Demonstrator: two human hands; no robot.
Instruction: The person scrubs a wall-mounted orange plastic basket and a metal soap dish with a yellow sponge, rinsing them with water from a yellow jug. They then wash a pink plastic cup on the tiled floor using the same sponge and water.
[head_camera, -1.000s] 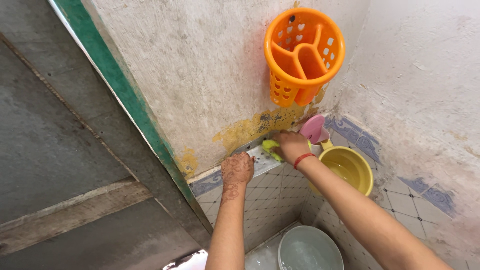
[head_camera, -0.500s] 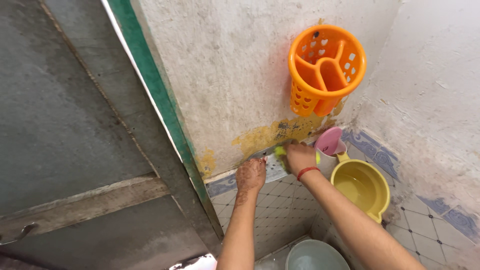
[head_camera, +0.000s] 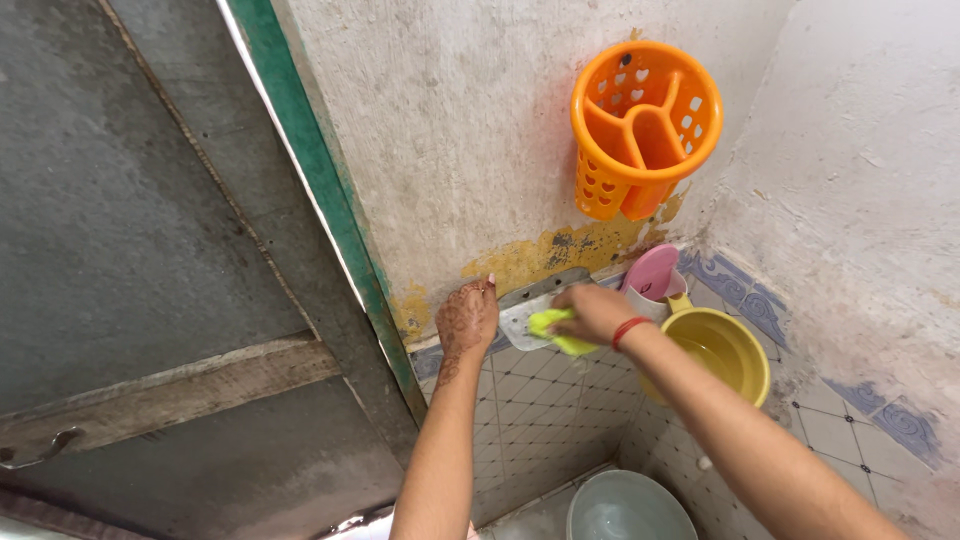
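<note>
1. Since a moment ago the right hand (head_camera: 592, 312) has slid leftward along the ledge, away from the pink cup and toward the left hand, carrying its yellow-green cloth (head_camera: 556, 331) with it; the left hand has stayed where it was.
2. Nearest the camera, a pale round basin (head_camera: 628, 508) sits low at the bottom edge, between the two forearms.
3. The left hand (head_camera: 468, 318) lies flat with fingers together, pressed against the end of the ledge and the wall just right of the green door frame (head_camera: 318, 180); it holds nothing.
4. The right hand, with a red band at the wrist, is closed over the yellow-green cloth and presses it down on the grey ledge (head_camera: 530, 308) that runs along the top of the tiled wall.
5. Just right of that hand a yellow bowl-shaped dipper (head_camera: 722, 348) rests in the corner, its inside facing up.
6. Behind the dipper stands the pink cup (head_camera: 652, 274), touching the wall.
7. Farther up, an orange perforated holder (head_camera: 643, 125) hangs on the rough plaster wall, above the cup.
</note>
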